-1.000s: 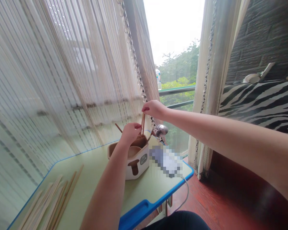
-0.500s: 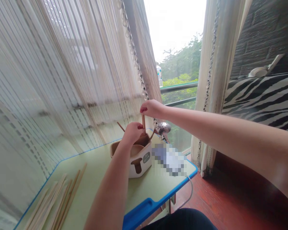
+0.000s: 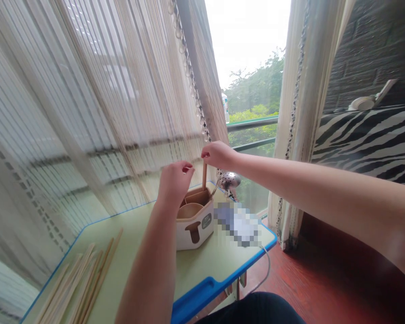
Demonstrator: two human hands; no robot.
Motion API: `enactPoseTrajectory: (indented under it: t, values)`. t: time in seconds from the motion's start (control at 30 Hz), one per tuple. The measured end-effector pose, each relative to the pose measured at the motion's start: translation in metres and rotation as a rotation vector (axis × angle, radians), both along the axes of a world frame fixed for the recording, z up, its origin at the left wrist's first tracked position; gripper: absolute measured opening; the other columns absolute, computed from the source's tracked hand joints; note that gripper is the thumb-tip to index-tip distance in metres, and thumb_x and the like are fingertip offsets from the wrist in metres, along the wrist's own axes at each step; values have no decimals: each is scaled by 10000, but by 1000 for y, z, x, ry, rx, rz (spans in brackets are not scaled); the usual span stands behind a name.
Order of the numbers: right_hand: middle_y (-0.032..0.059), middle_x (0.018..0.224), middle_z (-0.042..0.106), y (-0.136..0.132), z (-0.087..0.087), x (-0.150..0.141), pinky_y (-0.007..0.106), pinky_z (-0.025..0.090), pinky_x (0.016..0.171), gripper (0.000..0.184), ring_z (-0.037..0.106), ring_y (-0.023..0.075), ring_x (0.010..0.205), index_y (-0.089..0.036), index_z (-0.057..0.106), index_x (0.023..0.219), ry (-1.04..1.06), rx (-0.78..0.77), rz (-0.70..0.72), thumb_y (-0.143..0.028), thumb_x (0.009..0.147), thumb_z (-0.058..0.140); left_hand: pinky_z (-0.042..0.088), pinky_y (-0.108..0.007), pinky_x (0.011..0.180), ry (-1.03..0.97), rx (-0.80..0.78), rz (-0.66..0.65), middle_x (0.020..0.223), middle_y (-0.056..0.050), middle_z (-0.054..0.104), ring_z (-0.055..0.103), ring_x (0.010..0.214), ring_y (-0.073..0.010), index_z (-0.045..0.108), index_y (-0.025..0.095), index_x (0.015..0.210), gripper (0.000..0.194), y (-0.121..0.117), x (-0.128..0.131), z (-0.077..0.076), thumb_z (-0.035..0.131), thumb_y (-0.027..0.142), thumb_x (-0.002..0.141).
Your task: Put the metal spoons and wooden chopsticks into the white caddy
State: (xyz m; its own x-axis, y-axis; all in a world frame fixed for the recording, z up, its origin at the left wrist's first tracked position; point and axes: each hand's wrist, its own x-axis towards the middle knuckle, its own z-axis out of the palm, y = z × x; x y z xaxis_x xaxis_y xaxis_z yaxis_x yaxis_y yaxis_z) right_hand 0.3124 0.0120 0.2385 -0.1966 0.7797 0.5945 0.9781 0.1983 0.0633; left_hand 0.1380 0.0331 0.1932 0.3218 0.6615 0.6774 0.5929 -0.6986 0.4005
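A white utensil holder with wooden compartments stands on the green table. My right hand pinches the top of a wooden chopstick that stands upright in the holder's back compartment. My left hand hovers just above the holder, fingers curled in a pinch; what it holds, if anything, does not show. A metal perforated ladle leans out of the holder to the right.
Several loose wooden chopsticks lie at the table's near left. A blurred flat object with a cable lies right of the holder. String curtains hang behind the table. The table has a blue rim. Red floor lies at right.
My left hand has lifted out of the holder and now hangs above it. The right hand stays pinched on the upright chopstick, shifted slightly right.
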Motion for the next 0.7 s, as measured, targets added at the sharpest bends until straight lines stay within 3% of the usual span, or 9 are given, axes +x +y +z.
enactPoseTrajectory:
  t: [0.1, 0.17, 0.27, 0.37, 0.57, 0.7]
  values:
    - [87, 951, 692, -4, 2, -5, 265, 422, 828, 281, 614, 182, 878, -131, 708, 925, -39, 48, 44, -134, 742, 494, 445, -315, 771, -47, 45, 229, 801, -72, 680, 620, 789, -210, 656, 169, 976, 298, -2, -25, 13, 548, 366, 781]
    - [93, 962, 692, -4, 3, -7, 274, 420, 847, 284, 614, 189, 893, -128, 710, 916, -59, 13, 62, -120, 733, 494, 443, -309, 724, 4, -35, 278, 755, -72, 675, 617, 763, -216, 663, 160, 953, 316, 5, -37, 14, 569, 385, 752]
    - [98, 936, 696, -3, 1, -8, 281, 434, 817, 280, 621, 193, 867, -129, 709, 920, -32, 17, 25, -128, 745, 491, 419, -280, 610, 190, -217, 215, 613, -55, 643, 602, 642, -196, 688, 159, 776, 247, 21, -44, 9, 565, 368, 728]
    - [105, 935, 698, -1, -4, -4, 270, 435, 805, 298, 625, 191, 877, -126, 703, 939, 79, 93, -50, -129, 776, 454, 389, -258, 546, 267, -304, 142, 545, -38, 618, 577, 548, -164, 681, 161, 686, 236, 32, -39, 2, 537, 343, 729]
    - [66, 704, 695, 3, -18, 10, 228, 453, 654, 260, 640, 157, 688, -151, 719, 778, 390, -6, -134, -157, 770, 459, 405, -244, 602, 181, -176, -46, 679, -43, 673, 593, 628, -148, 704, 171, 766, 232, 36, -3, -17, 528, 318, 734]
    - [54, 642, 671, 8, -26, 20, 207, 452, 571, 241, 616, 127, 585, -142, 700, 690, 533, -41, -109, -186, 769, 476, 416, -249, 632, 223, -229, -158, 749, -50, 687, 596, 697, -161, 708, 171, 791, 217, 36, 20, -33, 569, 313, 704]
